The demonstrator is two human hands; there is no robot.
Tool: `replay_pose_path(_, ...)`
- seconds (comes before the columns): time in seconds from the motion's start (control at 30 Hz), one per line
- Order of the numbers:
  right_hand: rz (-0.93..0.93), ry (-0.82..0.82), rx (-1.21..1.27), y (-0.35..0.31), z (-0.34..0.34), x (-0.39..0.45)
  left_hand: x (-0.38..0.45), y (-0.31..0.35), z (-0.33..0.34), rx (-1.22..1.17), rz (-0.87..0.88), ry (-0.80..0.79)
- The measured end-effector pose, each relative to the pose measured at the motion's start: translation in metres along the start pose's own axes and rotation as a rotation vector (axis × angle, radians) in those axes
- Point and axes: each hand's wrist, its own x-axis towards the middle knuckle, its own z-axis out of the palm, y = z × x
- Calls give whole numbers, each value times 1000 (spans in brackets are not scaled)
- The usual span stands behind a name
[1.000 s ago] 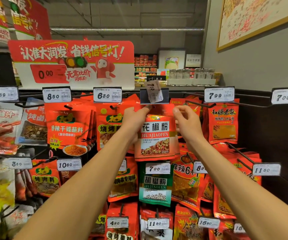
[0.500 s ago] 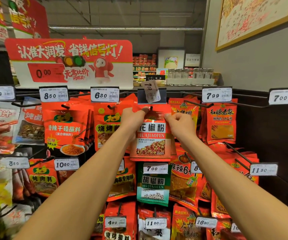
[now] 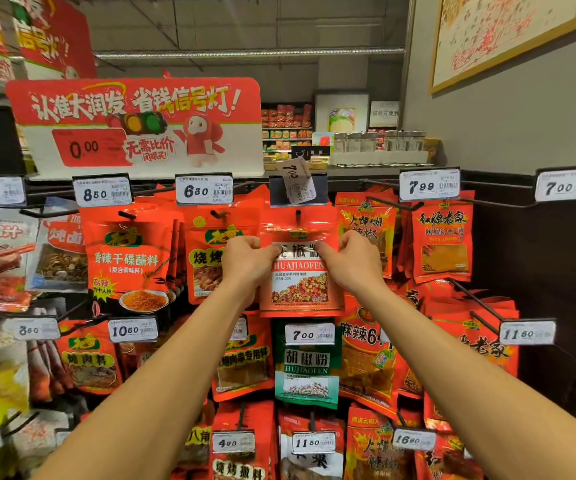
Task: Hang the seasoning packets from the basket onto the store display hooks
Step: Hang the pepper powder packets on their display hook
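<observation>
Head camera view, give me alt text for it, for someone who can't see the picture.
Two bare hands, the left hand and the right hand, pinch the sides of a red Huajiaofen seasoning packet whose top hole sits on a black display hook. A crooked 7.00 price tag hangs above, with other red seasoning packets on neighbouring hooks.

Supermarket aisle, price tags (image 3: 204, 192) on hooks, promotional sign (image 3: 141, 126), hanging seasoning packets (image 3: 127, 261)

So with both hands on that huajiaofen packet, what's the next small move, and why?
Probably let go and withdraw: the hook already shows through the hole of the huajiaofen packet, which hangs straight, while the left hand and right hand pinch its upper corners.
</observation>
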Motion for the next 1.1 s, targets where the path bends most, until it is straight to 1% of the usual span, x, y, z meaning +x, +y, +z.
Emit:
replay_pose_path(0.1, 62, -2, -18, -4, 9, 4, 4, 6, 7, 59, -13, 62)
replay_pose_path(0.2, 124, -5, 35, -6, 9, 4, 4, 9, 8, 71, 1, 72)
replay_pose_path(0.23, 118, -4, 50, -5, 9, 1, 4, 8, 6, 72, 5, 54)
replay_pose_path(0.37, 82, -49, 146, 2, 9, -13, -5, -6, -7, 20, -15, -121)
replay_pose_path(0.4, 76, -60, 150, 2, 8, -15, -8, -11, -10, 61, 5, -139)
replay_pose_path(0.47, 61, -79, 143, 3, 4, -19, -15, -17, -14, 213, 76, -117)
replay_pose_path(0.53, 67, -84, 135, 5, 0, -24, -22, -24, -21, 226, 86, -103)
replay_pose_path(0.63, 67, -29, 137, 11, -11, -39, -34, -34, -38, 114, 60, -144)
replay_pose_path(0.73, -5, 91, 84, 18, -25, -65, -50, -44, -63, 44, 109, -147)
replay_pose_path(0.8, -41, 163, 133, 25, -32, -90, -65, -53, -80, -18, 100, -152)
replay_pose_path(0.83, -31, 168, 174, 30, -31, -105, -73, -61, -87, -37, 80, -177)
replay_pose_path(0.9, 17, 115, 261, 44, -20, -138, -90, -85, -100, -88, 18, -236)
replay_pose_path(0.97, 104, -10, 321, 66, 4, -175, -111, -125, -111, -110, -89, -276)
replay_pose_path(1.0, 155, -88, 318, 81, 19, -195, -123, -148, -115, -97, -156, -289)
replay_pose_path(1.1, 306, -337, 171, 141, 68, -260, -168, -231, -121, -37, -422, -306)
